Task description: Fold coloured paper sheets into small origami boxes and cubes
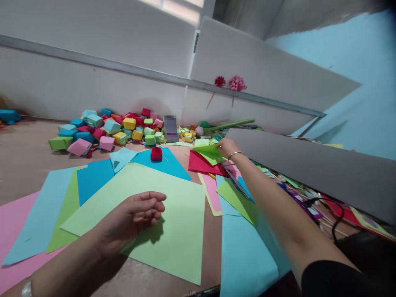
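Note:
My left hand (pixel 140 212) hovers over a large pale green paper sheet (pixel 182 231), its fingers loosely bent and nothing visible in them. Stretched out to the far right, my right hand (pixel 227 147) pinches the edge of a bright green paper sheet (pixel 210 153). That sheet lies partly over a red paper (pixel 199 163). A small red paper box (pixel 156 154) stands on a blue sheet (pixel 173 163) beyond the pale green one.
Several colourful paper boxes (pixel 107 143) are heaped along the wall beside a phone (pixel 170 128). Pink (pixel 18 214) and light blue sheets (pixel 37 218) spread at left. A grey board (pixel 297 165) leans over clutter and a black cable (pixel 338 210) at right. Paper flowers (pixel 237 83) hang behind.

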`<action>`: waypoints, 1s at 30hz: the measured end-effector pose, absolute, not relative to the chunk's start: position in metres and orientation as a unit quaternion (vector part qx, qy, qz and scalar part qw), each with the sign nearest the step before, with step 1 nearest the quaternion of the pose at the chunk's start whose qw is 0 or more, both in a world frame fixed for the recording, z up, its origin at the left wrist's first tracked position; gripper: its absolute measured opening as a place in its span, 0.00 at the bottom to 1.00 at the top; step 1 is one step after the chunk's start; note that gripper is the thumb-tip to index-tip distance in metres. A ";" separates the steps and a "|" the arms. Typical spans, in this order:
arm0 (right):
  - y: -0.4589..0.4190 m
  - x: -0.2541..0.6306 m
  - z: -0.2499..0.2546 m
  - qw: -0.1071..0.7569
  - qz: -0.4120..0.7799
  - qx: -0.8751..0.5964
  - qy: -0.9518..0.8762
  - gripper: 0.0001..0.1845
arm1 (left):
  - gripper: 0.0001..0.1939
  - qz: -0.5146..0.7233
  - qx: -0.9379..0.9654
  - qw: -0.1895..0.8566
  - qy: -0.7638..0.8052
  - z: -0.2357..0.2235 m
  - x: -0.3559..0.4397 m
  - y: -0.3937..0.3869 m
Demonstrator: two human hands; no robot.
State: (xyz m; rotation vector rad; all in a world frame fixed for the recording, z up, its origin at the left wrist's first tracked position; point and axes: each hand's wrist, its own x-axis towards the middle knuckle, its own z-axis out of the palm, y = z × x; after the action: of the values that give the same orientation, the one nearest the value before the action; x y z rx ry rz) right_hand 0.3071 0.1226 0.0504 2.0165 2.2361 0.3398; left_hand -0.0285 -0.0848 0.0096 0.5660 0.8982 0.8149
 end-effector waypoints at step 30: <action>-0.073 0.210 0.023 -0.230 0.241 0.187 0.924 0.10 | 0.35 0.426 0.237 0.755 0.439 0.012 -0.024 -0.079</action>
State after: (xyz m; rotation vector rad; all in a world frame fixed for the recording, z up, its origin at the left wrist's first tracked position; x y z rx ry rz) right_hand 0.2104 -0.0726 0.0234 0.6926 3.4236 0.8916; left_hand -0.0245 -0.0790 0.0121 0.5173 0.9567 0.9303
